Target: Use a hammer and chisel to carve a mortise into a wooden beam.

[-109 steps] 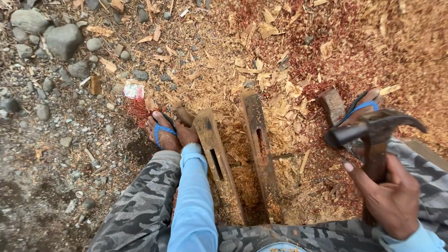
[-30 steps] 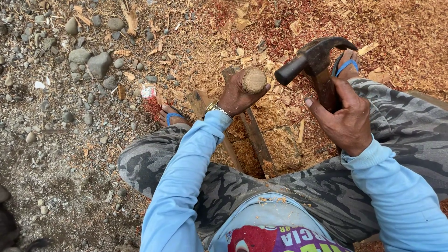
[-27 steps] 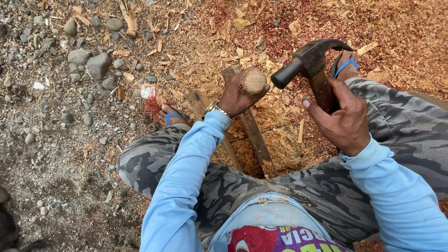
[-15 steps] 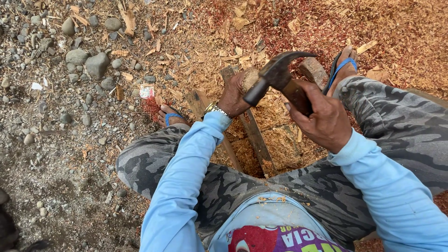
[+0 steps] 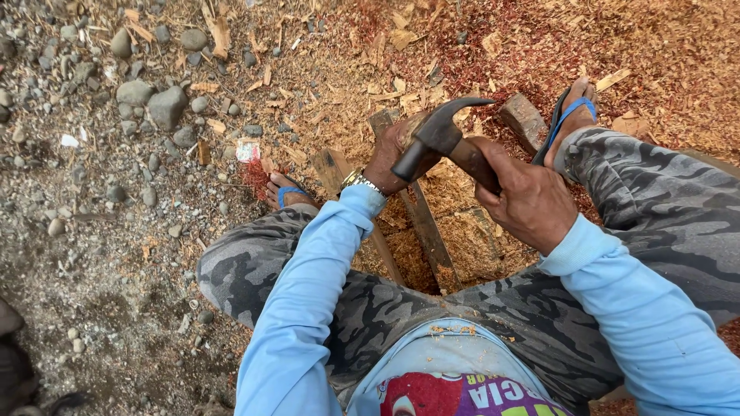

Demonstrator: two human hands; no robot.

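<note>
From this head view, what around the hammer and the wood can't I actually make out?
- Round wooden piece in the left hand: mostly hidden by the hammer head and the fingers.
- Hammer handle: covered by the right hand.
- Near ends of the two wooden bars: hidden behind the knees and left sleeve.
- Right foot's sandal: partly hidden by the trouser leg.

— What does the hammer [image 5: 441, 139] hide?
— Most of the wooden peg [image 5: 408, 127] in the left hand [image 5: 389, 158]; its lower end can't be seen.
— And the right hand [image 5: 528, 196]?
— It covers the handle's end.
</note>
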